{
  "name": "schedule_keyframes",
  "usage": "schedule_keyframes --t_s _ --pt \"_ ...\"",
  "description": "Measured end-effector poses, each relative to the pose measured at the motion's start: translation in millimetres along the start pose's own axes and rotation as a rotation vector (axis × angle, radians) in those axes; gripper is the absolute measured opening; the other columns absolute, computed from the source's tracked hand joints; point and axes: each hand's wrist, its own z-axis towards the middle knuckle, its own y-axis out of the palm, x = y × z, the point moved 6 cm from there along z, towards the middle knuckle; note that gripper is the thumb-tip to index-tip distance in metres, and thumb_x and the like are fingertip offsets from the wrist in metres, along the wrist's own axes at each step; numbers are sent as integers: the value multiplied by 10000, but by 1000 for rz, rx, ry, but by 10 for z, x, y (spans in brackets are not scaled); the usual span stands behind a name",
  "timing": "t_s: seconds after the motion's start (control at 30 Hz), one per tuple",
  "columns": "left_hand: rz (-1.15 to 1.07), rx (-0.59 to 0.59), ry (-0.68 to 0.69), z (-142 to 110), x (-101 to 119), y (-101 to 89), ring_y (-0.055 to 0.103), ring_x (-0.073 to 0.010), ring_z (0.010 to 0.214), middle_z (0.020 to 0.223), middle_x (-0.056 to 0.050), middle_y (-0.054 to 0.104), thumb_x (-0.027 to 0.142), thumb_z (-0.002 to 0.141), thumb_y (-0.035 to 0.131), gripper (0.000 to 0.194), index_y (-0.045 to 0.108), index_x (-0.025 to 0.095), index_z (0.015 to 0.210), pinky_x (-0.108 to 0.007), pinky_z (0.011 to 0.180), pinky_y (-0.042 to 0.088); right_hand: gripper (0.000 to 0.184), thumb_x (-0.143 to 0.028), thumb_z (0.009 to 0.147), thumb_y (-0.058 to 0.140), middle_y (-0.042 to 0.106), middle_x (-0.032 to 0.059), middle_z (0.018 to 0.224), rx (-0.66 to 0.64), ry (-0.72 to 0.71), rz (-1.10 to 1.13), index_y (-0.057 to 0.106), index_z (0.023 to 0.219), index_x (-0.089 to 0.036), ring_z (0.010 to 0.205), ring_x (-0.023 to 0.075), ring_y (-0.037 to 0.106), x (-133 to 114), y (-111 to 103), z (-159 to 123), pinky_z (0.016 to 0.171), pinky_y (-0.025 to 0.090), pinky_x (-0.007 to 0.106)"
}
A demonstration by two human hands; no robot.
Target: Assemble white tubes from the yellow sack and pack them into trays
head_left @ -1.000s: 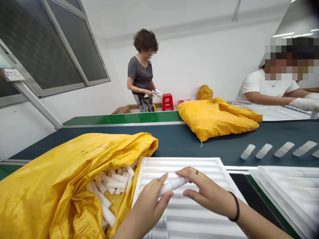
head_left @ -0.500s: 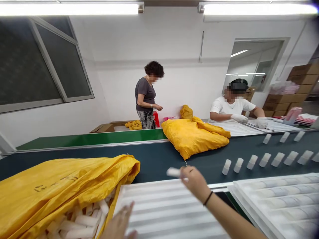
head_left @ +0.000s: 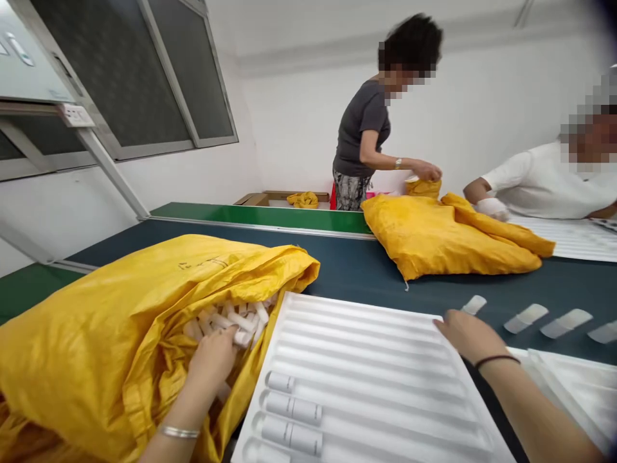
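Front left: open sack [head_left: 96, 321], loose tubes [head_left: 241, 321] inside its mouth. Front centre, just right of the sack: tray [head_left: 385, 360], cylinders [head_left: 292, 437] in its channels at the near left. Front right: further trays [head_left: 578, 386]. Behind the tray: long belt [head_left: 332, 270], bearing a second sack [head_left: 448, 238] towards the far side, upright pieces [head_left: 525, 318] in a row at right. Beyond the belt: standing person [head_left: 359, 141] at centre, another person [head_left: 544, 180] at right, behind a far tray [head_left: 569, 238]. Back left: window [head_left: 173, 71] in the wall.
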Motion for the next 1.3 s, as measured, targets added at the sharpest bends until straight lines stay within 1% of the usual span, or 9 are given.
schedule_keyframes --t_s 0.1,0.2,0.43,0.67,0.8,0.9,1.03,1.13,1.3 --pt "-111 87 73 -32 290 -122 561 -343 1040 1047 -178 605 317 822 503 387 657 157 1139 -487 946 381 438 -393 887 493 641 128 1204 -168 -460 87 610 1245 -170 1093 248 606 -786 405 -704 941 461 346" --pt "-253 138 155 -80 566 -196 547 -270 1094 1147 -119 571 410 852 504 396 639 208 1165 -375 974 408 571 -417 854 551 438 132 1434 -229 -758 6 494 1374 -189 1299 352 423 -1277 751 -1360 1031 387 502" --pt "-822 235 174 -288 787 -294 604 -261 1033 1063 -75 678 372 775 682 339 671 225 1079 -368 954 437 515 -180 913 425 354 83 1482 -74 -747 -199 407 1428 -185 1334 360 367 -1243 882 -1284 1013 404 535" --pt "-1707 96 -143 -337 741 -117 666 -172 850 901 -55 714 278 690 795 579 519 210 1195 -242 734 531 440 -142 898 463 468 176 1402 23 -628 -221 528 1333 -127 1235 367 486 -1343 717 -1186 965 436 526" --pt "-2124 -103 -418 -365 893 0 672 -107 699 839 -74 704 141 898 548 203 540 169 1100 -163 616 539 313 -155 891 498 628 142 1191 -109 -871 32 641 1169 -163 1075 258 598 -1789 625 -1537 935 475 376" --pt "-2174 -193 -488 -386 1015 24 681 -109 690 822 -109 694 89 948 398 187 554 105 1050 -171 640 558 178 -159 847 554 659 96 1004 -317 -899 27 685 968 -168 892 226 639 -2011 734 -1722 818 513 328" --pt "-2170 -242 -456 -418 1113 4 698 -133 772 900 -126 697 33 922 413 238 509 139 1112 -214 687 573 126 -133 764 596 635 110 975 -302 -852 66 656 874 -142 899 255 610 -2077 737 -1684 814 495 364" --pt "-2136 -214 -352 -438 1154 -41 693 -130 787 933 -95 705 18 833 577 327 473 212 1075 -237 716 568 163 -130 718 606 628 82 884 -200 -748 403 600 880 -147 834 227 595 -1989 486 -1480 763 499 352" --pt "-1972 -196 -188 -458 1303 -67 658 -111 806 882 -21 699 174 604 842 446 473 197 854 -219 773 525 215 -269 896 496 632 44 882 -159 -704 1076 548 1092 -199 703 146 612 -1800 -92 -1198 632 525 278"
